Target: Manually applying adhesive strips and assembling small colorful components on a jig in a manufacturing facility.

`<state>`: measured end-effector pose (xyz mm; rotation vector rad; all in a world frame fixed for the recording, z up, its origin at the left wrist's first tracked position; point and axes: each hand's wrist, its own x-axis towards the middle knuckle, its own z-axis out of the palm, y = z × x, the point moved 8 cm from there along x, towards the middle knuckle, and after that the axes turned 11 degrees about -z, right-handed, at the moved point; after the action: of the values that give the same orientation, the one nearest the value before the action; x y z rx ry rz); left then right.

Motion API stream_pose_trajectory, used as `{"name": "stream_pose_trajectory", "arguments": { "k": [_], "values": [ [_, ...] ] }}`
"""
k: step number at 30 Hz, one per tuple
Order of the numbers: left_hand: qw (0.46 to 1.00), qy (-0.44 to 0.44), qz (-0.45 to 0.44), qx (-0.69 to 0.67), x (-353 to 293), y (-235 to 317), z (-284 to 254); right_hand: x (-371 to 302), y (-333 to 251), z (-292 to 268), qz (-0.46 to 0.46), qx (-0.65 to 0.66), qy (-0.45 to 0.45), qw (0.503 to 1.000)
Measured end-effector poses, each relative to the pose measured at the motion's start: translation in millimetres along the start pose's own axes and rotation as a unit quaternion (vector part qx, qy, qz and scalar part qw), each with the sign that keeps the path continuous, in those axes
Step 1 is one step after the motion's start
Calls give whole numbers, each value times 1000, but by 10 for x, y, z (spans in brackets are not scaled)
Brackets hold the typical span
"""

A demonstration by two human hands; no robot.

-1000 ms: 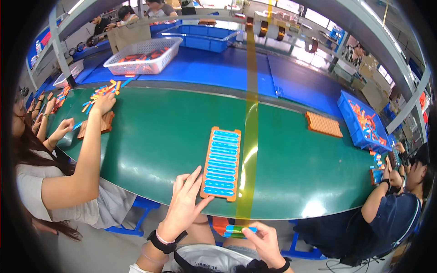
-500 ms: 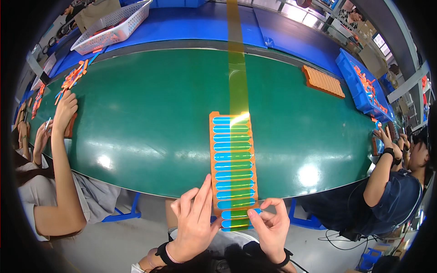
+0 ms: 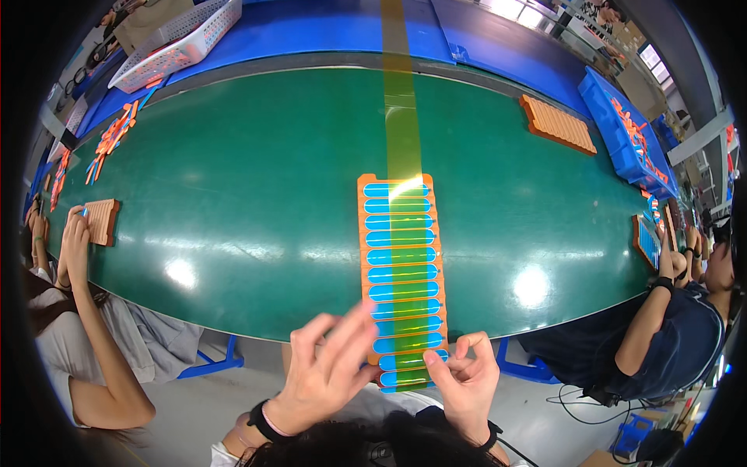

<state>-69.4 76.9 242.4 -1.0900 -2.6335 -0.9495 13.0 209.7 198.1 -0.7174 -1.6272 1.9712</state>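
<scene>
Likely light, stiff: long orange plastic tray [image 3: 403,276] of blue capsules overhangs green worktop [image 3: 233,202] near edge. Right hand [image 3: 465,381] pinches its near end; left hand [image 3: 327,373] spread, empty.

You get bright, even overhead light: white glare spots sit on the green belt [image 3: 233,194] at five and eight o'clock. Your left hand [image 3: 323,373] is motion-blurred. Fisheye bending curves the belt's edges, and the corners fall black.
</scene>
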Motion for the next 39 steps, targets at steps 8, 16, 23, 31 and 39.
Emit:
{"name": "stream_pose_trajectory", "arguments": {
  "k": [8, 16, 23, 31, 39],
  "values": [
    [972, -66, 227, 0, -28, 150, 9, 52, -108, 3, 32, -93, -54, 994],
    [964, -64, 257, 15, -22, 234, -7, 349, -663, 268, -115, -178, -206, 955],
    [913, -50, 390, 111, -30, 495, -132, 381, -679, 604, -74, -332, -312, 887],
    [916, -87, -167, -354, 1848, -729, -86, 352, -691, 697, -75, -388, -329, 858],
    [838, -172, -162, -492, 2299, -720, 330, 433, -708, 762, -74, -387, -334, 856]
  ]
}}
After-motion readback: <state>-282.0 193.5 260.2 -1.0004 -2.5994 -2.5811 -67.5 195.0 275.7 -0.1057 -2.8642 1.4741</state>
